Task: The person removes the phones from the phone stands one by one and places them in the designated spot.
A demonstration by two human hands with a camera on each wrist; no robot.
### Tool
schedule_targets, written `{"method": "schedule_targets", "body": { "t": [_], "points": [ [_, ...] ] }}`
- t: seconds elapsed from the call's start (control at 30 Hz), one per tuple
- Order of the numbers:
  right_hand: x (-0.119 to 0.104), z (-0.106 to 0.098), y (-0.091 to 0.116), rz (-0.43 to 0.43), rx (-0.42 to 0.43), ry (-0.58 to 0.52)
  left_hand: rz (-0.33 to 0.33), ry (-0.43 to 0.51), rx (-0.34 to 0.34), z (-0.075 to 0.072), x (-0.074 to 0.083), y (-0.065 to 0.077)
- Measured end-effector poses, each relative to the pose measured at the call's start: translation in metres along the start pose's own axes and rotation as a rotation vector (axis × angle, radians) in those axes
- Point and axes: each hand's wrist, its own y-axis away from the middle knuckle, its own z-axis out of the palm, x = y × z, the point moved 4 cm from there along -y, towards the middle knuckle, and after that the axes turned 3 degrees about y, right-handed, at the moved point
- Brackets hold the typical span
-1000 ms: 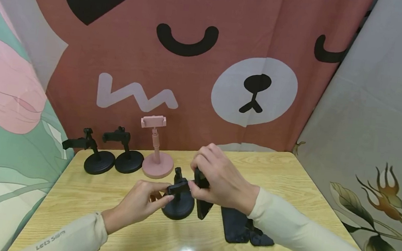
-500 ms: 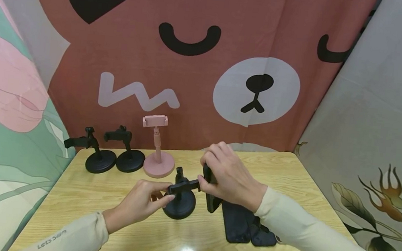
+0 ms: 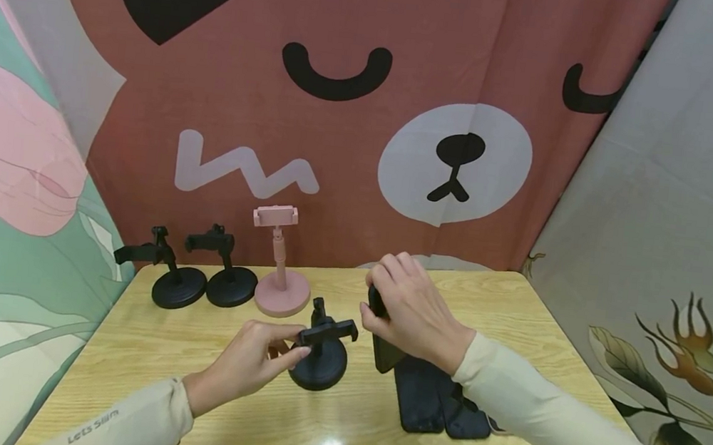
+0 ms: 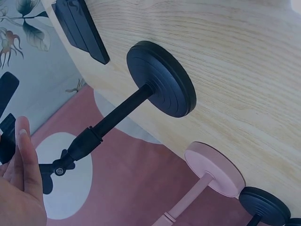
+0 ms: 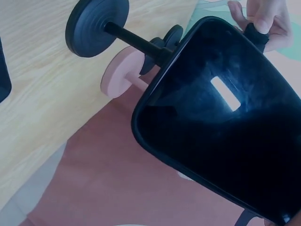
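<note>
My left hand (image 3: pixel 247 357) pinches the left end of the clamp on a black phone stand (image 3: pixel 318 373), between thumb and fingers. The stand's round base is on the table, and its clamp (image 3: pixel 336 330) points rightward with the hooked right end bare. In the left wrist view the stand's pole (image 4: pixel 123 110) runs up from the base to a joint beside the fingers. To the right, my right hand (image 3: pixel 415 313) grips a black phone (image 3: pixel 387 356) by its upper part, held on edge above the table and apart from the clamp. The phone's glossy face (image 5: pixel 202 127) fills much of the right wrist view.
Two dark phones (image 3: pixel 418 404) lie side by side on the table (image 3: pixel 259 428), partly under the right forearm. A pink phone stand (image 3: pixel 281 292) and two black ones (image 3: pixel 177 289) line the back left. Printed cloths (image 3: pixel 339 135) hang behind and at both sides.
The clamp's right end has moved outward from the left hand, widening the clamp. My right thumb has come off that end, and the right hand has shifted right with the phone.
</note>
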Motion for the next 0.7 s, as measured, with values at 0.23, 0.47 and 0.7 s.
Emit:
{"method": "schedule_targets", "body": {
  "t": [0.23,0.47,0.7],
  "points": [
    [0.007,0.013,0.006,0.060,-0.037,0.030,-0.015,-0.005,0.017,-0.001,0.000,0.001],
    [0.014,0.025,0.015,0.110,-0.083,0.061,-0.016,0.014,0.024,0.000,-0.002,0.002],
    [0.018,0.040,0.023,0.160,-0.140,0.072,-0.008,0.038,0.046,0.002,-0.002,0.004]
  ]
}}
